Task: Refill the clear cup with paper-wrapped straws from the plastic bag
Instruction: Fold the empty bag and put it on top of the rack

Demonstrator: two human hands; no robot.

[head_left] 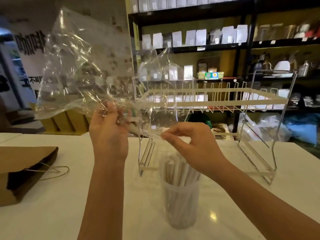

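Observation:
A clear plastic cup (180, 207) stands on the white counter near the front, packed with upright paper-wrapped straws (178, 172). Above it I hold a crumpled, see-through plastic bag (83, 70) raised in the air; it looks empty. My left hand (109, 130) grips the bag's lower edge with fingers closed around the film. My right hand (188, 139) pinches another part of the bag's edge between thumb and fingers, directly over the cup.
A two-tier wire dish rack (216, 99) stands right behind the cup. A brown paper bag with string handles (26, 170) lies at the left on the white counter (69, 213). Dark shelves with white pouches (199, 37) fill the background.

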